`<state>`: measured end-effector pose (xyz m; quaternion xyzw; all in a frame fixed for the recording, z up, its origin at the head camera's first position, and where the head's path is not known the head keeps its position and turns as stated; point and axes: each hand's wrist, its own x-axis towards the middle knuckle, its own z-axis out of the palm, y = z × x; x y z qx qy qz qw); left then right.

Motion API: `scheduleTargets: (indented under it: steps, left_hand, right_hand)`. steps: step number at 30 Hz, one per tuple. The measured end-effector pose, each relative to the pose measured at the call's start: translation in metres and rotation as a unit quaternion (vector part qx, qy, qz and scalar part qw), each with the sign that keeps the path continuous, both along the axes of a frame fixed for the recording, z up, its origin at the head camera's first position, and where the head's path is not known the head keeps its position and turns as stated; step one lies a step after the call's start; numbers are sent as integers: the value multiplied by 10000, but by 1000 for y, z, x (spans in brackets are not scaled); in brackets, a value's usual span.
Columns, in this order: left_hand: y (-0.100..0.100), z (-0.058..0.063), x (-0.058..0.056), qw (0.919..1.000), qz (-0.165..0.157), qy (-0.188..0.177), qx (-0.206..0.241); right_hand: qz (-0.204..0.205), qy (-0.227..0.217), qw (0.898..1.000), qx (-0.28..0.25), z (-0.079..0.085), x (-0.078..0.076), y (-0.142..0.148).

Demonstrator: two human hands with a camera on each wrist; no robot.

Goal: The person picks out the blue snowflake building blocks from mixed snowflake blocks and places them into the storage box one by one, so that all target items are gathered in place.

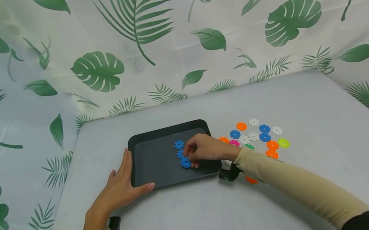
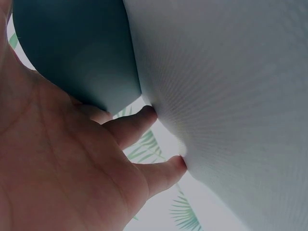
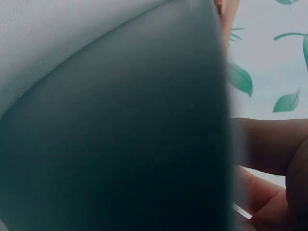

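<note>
A dark grey rectangular tray lies on the table. My left hand rests against its left end, fingers spread along the outer wall and thumb at the near left corner. In the left wrist view, two fingertips of that hand touch the white tabletop beside the tray. Over the tray's right half, my right hand pinches a blue notched plastic disc with curled fingers. Two more blue discs lie in a column just beyond it. The tray wall hides most of the right hand's fingers in the right wrist view.
Loose notched discs lie scattered right of the tray: several white ones, orange ones, blue ones, a yellow-green one and a pink one. My right forearm crosses over part of them. A leaf-print curtain stands behind the table.
</note>
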<state>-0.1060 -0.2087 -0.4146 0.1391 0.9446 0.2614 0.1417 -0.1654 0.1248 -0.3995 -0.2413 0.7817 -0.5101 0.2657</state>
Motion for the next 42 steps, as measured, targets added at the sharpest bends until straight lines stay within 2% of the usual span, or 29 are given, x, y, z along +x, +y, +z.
scheduleTargets:
  steps: [5, 11, 19, 25, 42]
  left_hand:
    - [0, 0, 0, 10000, 16, -7, -22]
    - [0, 1, 1, 10000, 23, -6, -14]
    - [0, 1, 2, 10000, 28, -16, -17]
    - [1, 1, 1, 10000, 15, -48, 4]
    - [0, 0, 1, 9999, -10, -35, 102]
  right_hand:
    - [36, 227, 9995, 212, -1, 0, -3]
    - [-144, 669, 9963, 524, -1, 3, -2]
    - [-546, 1053, 9929, 122, 4, 9, 10]
    - [-923, 940, 9913, 75, 11, 17, 27]
    - [-1522, 512, 9867, -254, 19, 29, 77]
